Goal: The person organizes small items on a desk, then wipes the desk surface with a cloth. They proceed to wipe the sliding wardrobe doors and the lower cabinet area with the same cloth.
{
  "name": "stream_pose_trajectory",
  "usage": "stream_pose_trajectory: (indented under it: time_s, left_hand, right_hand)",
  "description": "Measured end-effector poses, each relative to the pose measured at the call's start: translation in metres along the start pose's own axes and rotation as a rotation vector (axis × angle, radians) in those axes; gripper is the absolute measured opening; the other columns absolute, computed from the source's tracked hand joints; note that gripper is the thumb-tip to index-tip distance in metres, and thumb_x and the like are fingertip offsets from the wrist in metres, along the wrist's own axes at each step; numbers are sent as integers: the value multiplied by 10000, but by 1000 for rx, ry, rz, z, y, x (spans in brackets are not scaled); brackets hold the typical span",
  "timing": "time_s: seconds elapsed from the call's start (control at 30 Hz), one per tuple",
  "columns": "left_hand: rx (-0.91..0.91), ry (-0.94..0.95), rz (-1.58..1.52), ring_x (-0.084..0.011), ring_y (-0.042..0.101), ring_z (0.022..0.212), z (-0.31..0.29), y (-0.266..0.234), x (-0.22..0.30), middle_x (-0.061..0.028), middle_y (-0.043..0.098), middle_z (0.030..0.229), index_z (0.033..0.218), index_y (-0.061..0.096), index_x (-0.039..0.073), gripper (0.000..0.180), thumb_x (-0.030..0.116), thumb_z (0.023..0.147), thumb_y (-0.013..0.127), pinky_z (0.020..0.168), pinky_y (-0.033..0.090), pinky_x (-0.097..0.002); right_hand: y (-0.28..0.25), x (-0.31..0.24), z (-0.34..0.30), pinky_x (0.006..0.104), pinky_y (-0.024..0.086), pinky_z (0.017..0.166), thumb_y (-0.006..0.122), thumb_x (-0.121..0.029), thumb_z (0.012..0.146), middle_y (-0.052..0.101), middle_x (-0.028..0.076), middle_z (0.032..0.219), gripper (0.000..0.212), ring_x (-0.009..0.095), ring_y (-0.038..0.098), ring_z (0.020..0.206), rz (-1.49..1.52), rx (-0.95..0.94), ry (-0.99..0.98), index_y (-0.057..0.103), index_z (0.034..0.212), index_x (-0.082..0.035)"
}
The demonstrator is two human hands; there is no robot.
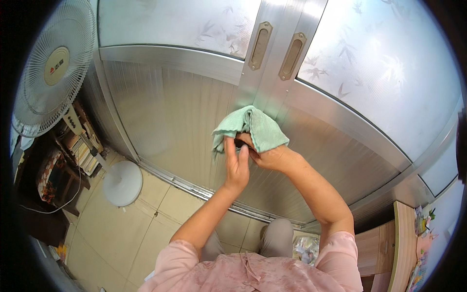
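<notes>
A light green cloth (258, 127) drapes over both hands in front of the lower door panel. My right hand (271, 158) reaches under its right edge and is closed on it, with most of the fingers covered. Beside it, my left hand (237, 168) points upward with the thumb raised and fingertips going in under the cloth. Between the hands shows a small, dark, curved thing (240, 143), mostly hidden, whose kind I cannot make out. The left fingers seem closed around it. Behind the cloth stands a metal-framed sliding door (180, 112).
Two recessed handles (293, 56) sit on the door's middle stiles. At the left is a standing fan (56, 68) on a round white base (122, 183), near a shelf of books (87, 155). A wooden cabinet (384, 243) and a clear plastic bag (305, 249) are at the lower right.
</notes>
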State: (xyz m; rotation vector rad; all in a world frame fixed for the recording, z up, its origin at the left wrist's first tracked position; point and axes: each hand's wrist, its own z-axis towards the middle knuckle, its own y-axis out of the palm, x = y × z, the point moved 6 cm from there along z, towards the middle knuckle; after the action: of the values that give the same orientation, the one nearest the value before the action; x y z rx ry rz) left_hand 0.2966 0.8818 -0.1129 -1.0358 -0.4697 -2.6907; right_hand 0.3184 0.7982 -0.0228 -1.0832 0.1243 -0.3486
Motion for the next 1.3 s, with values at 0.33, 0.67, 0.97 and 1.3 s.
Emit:
stream_pose_trajectory:
  time_s: [0.33, 0.67, 0.97, 1.3]
  left_hand:
    - [209, 94, 773, -442, 36, 1413, 70, 35, -26, -222, 51, 1543, 1493, 208, 151, 893, 582, 816, 602, 1036, 83, -675]
    - [634, -15, 494, -409, 201, 1357, 58, -26, -122, -255, 152, 1499, 1457, 167, -4, 857, 411, 863, 624, 1111, 183, -469]
    - [762, 365, 497, -332, 361, 1282, 220, -119, -21, -232, 314, 1421, 1372, 265, -63, 698, 320, 897, 603, 1068, 294, -393]
    - [-3, 690, 777, -361, 82, 1437, 92, 31, -26, -234, 91, 1544, 1491, 205, 94, 941, 422, 776, 722, 1146, 86, -449]
  right_hand:
    - [-180, 42, -69, 408, 382, 1027, 596, 13, 819, 501, 155, 1334, 407, 296, 468, 1252, -511, 624, 162, 567, 1217, -69]
    - [-180, 96, -160, 497, 183, 1122, 379, -250, 978, 355, 150, 1473, 431, 353, 295, 1377, -1116, 509, 339, 449, 1379, -108]
    - [-180, 98, -159, 484, 199, 1121, 377, -254, 984, 371, 154, 1464, 422, 353, 320, 1366, -1124, 526, 337, 463, 1370, -108]
    - [-177, 103, -161, 496, 208, 1115, 358, -276, 997, 381, 165, 1456, 423, 359, 323, 1363, -1124, 520, 312, 472, 1357, -85]
